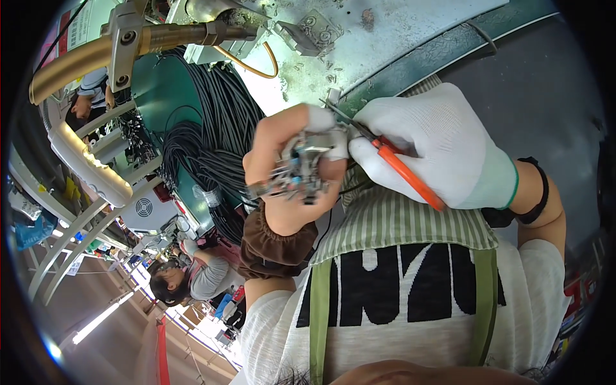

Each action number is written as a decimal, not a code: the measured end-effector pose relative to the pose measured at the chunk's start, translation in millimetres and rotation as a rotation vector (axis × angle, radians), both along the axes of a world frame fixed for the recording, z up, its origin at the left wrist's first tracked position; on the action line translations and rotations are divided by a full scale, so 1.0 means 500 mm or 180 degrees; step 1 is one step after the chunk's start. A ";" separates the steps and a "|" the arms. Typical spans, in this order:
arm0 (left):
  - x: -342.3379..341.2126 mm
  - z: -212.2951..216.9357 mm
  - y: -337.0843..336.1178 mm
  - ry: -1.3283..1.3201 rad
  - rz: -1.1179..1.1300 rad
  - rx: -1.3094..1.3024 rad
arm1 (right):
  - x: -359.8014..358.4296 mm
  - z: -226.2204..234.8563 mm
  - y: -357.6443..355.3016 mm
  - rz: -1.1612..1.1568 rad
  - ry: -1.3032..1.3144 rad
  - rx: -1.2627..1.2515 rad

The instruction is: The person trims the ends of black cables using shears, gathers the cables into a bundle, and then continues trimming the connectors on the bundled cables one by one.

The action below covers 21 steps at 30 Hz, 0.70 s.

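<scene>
While left hand (282,170) grips connectors (298,172), right hand (436,151) pliers (391,160)

The right hand (436,151) wears a white knit cloth glove, matt, with a green cuff. The pliers (391,160) have glossy orange plastic grips and dull grey metal tips. The left hand (289,173) is bare with a white fabric fingertip cover; its brown cloth sleeve cuff (276,240) is matt. The clamped part (301,170) is shiny bare metal. The cables (212,141) are black, smooth plastic-sheathed. The bench (385,32) is scuffed, pale, littered metal.
</scene>
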<state>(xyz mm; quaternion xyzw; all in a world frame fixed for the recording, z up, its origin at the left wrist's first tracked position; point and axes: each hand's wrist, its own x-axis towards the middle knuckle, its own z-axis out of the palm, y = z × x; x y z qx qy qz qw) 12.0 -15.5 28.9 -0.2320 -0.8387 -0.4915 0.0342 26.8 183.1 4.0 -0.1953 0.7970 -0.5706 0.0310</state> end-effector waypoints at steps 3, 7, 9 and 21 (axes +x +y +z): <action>0.000 0.011 -0.021 -0.0741 -0.0269 0.0044 | 0.003 -0.008 -0.013 0.0001 -0.0007 -0.0114; 0.028 -0.009 -0.008 -0.1172 0.0653 0.1105 | -0.001 -0.011 -0.023 0.0006 0.0127 -0.0201; 0.029 -0.009 -0.020 -0.1112 0.0564 0.0889 | -0.002 -0.010 -0.025 0.0011 0.0192 -0.0164; 0.019 0.004 -0.011 -0.1863 0.1169 0.0632 | 0.010 -0.025 -0.049 -0.0593 0.0571 0.0428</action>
